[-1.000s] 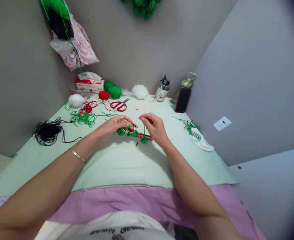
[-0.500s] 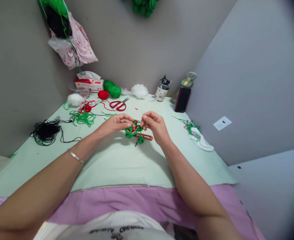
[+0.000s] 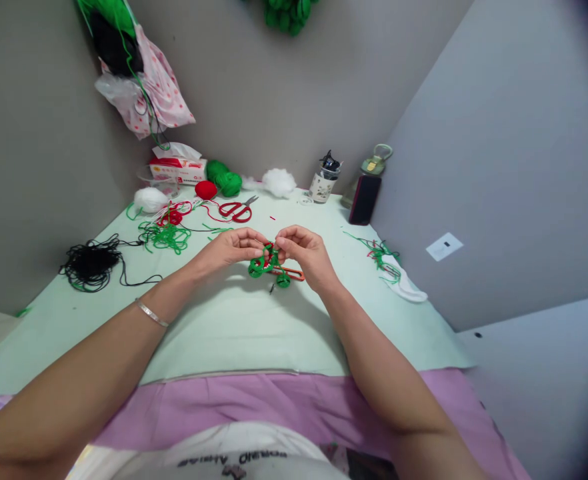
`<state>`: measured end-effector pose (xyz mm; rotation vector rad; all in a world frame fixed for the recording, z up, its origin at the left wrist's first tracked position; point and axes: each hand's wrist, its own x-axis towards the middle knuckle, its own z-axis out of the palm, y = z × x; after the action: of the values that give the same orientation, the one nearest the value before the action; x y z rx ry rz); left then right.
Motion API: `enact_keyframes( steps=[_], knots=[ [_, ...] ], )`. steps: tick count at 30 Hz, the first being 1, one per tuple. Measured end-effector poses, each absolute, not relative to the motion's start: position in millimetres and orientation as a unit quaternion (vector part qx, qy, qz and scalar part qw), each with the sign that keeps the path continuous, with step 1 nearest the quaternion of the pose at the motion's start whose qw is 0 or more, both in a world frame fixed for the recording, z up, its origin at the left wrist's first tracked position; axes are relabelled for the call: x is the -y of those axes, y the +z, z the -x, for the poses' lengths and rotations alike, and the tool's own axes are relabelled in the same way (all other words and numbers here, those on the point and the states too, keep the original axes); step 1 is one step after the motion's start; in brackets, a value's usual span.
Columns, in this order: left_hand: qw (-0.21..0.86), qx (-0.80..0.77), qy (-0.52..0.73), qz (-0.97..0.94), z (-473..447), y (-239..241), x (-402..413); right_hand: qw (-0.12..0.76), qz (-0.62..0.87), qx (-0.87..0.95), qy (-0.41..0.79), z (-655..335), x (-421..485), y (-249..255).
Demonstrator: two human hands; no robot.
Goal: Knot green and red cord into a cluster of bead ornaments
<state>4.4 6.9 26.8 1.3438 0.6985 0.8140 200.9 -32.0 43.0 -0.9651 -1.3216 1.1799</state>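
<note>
A small green crochet piece with red and white parts [image 3: 257, 267] is pinched between the thumb and fingers of my left hand [image 3: 244, 245]. From its right side hangs a round green bit [image 3: 283, 281], just above the table. My right hand [image 3: 301, 248] is closed at the piece's upper right edge, thumb against fingertips; whatever is between them is too small to make out. Partly hidden behind the piece lies an orange-red tool with a slot [image 3: 294, 273], on the table. A tiny dark object [image 3: 272, 289] is just below the piece.
Red-handled scissors [image 3: 236, 211] lie beyond my hands. To the left are black yarn [image 3: 91, 263], green yarn scraps [image 3: 167, 237] and a white yarn ball [image 3: 151, 199]. A cup [image 3: 323, 185], a phone [image 3: 365, 200] and a bottle stand at the back right. Yarn scraps [image 3: 387, 257] lie right.
My right hand has moved slightly left, closer to my left hand, at the crochet piece's upper edge. My left hand keeps its hold, and the piece has shifted slightly.
</note>
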Motion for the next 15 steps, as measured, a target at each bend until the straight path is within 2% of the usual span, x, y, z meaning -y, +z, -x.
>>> enact_keyframes(
  steps=[15],
  knots=[
    [0.630, -0.306, 0.357, -0.618, -5.1, 28.6, -7.2, 0.532, 0.398, 0.547, 0.508, -199.1, 33.8, 43.8]
  ],
)
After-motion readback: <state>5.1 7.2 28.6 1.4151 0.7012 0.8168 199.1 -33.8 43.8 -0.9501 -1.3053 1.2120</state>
